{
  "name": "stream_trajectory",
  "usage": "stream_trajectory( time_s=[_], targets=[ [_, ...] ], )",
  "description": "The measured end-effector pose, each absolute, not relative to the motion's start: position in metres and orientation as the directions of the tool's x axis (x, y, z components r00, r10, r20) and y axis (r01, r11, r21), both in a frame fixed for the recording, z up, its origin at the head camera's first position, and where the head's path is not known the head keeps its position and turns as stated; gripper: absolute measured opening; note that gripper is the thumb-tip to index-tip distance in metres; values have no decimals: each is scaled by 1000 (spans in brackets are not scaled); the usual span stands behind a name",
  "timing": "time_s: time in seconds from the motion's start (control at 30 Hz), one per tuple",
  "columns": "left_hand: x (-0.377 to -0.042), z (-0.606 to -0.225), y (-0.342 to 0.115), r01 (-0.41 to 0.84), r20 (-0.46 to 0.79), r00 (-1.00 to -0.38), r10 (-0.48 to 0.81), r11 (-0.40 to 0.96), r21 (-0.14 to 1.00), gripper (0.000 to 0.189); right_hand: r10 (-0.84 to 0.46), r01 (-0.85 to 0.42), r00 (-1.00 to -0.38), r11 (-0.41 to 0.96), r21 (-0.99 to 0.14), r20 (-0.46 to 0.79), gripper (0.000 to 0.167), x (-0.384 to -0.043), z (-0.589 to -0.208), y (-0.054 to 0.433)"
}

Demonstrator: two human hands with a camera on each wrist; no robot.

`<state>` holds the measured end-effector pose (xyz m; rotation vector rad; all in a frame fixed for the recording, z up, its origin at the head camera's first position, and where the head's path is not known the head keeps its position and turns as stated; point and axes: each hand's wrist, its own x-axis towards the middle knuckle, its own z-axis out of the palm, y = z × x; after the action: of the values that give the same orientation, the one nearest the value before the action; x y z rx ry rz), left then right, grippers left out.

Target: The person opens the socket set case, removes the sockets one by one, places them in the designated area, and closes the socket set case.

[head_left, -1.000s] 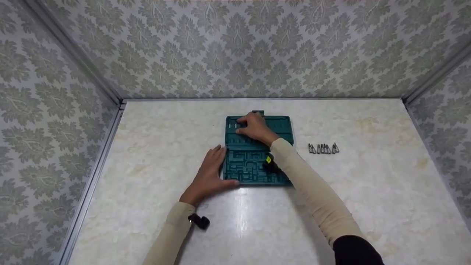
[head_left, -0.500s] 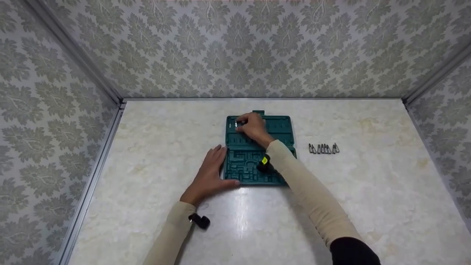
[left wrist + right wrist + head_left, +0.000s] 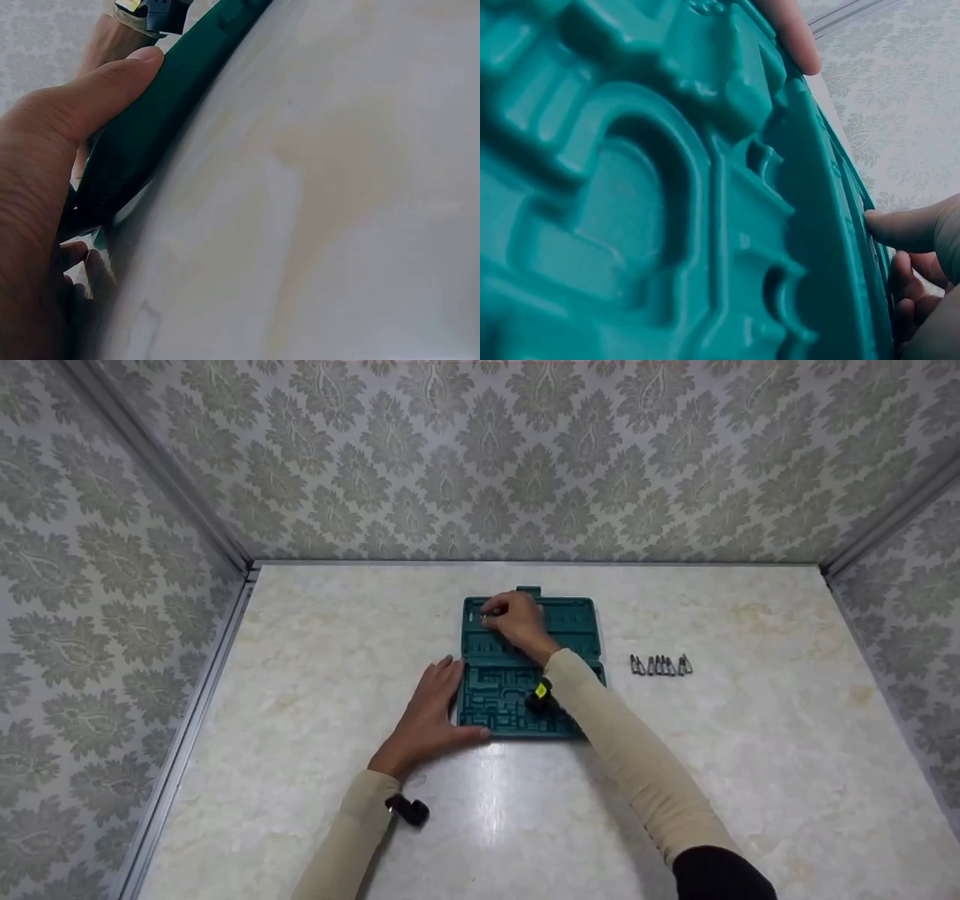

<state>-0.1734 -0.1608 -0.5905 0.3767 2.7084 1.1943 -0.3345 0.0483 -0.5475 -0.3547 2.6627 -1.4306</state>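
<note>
An open green plastic tool case (image 3: 499, 712) with moulded recesses lies on the table. My left hand (image 3: 427, 720) rests spread at its near left corner, fingers straight along the left side. In the left wrist view, that thumb (image 3: 124, 79) lies on the case's near rim. My right hand (image 3: 517, 622) is over the upper left of the far half, its thumb and fingers pinching a small silvery metal bit (image 3: 484, 616). Another small bit (image 3: 470, 616) sits in a slot just left of it. The right wrist view shows the right fingers beyond the hinge, the bit hidden.
Several small metal bits (image 3: 660, 665) lie in a row on the pale marbled table (image 3: 750, 750), right of the case. A patterned wall (image 3: 525, 495) stands behind the table, with more walls at both sides. The right forearm (image 3: 637, 757) crosses over the case's near right part.
The right thumb and fingers have drawn closer together around the second bit in the case, and the right wrist has shifted slightly left. The left hand has kept its place.
</note>
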Motion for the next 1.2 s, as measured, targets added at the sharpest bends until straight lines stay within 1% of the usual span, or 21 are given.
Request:
stream_trajectory(
  time_s=[0.13, 0.3, 0.4, 0.53, 0.63, 0.8, 0.9, 1.1, 1.2],
  targets=[
    [-175, -591, -159, 173, -41, -955, 294, 663, 728, 131, -274, -200, -960, 530, -824, 56, 18, -332, -549, 52],
    [-176, -592, -157, 166, -51, -954, 295, 661, 732, 131, -262, -254, -957, 537, -805, 126, 18, -331, -553, 53],
    [-177, -592, -156, 166, -47, -955, 293, 659, 734, 131, -265, -283, -948, 441, -852, 178, 17, -332, -555, 57],
    [-177, -592, -156, 165, -48, -955, 292, 661, 732, 132, -296, -306, -927, 239, -922, 231, 18, -330, -554, 69],
    [-175, -592, -155, 145, -66, -958, 280, 668, 730, 133, -335, -330, -906, 175, -928, 259, 20, -325, -550, 82],
    [-173, -590, -157, 130, -67, -963, 261, 669, 732, 133, -423, -373, -868, 211, -904, 259, 24, -311, -544, 109],
    [-173, -590, -158, 135, -58, -964, 261, 663, 737, 133, -441, -376, -864, 243, -894, 244, 26, -302, -542, 127],
    [-175, -591, -161, 193, -19, -954, 299, 660, 726, 131, -392, -349, -892, 273, -896, 227, 26, -283, -541, 172],
    [-176, -592, -161, 190, -20, -954, 299, 656, 731, 132, -338, -326, -916, 313, -892, 216, 25, -275, -543, 195]
  ],
)
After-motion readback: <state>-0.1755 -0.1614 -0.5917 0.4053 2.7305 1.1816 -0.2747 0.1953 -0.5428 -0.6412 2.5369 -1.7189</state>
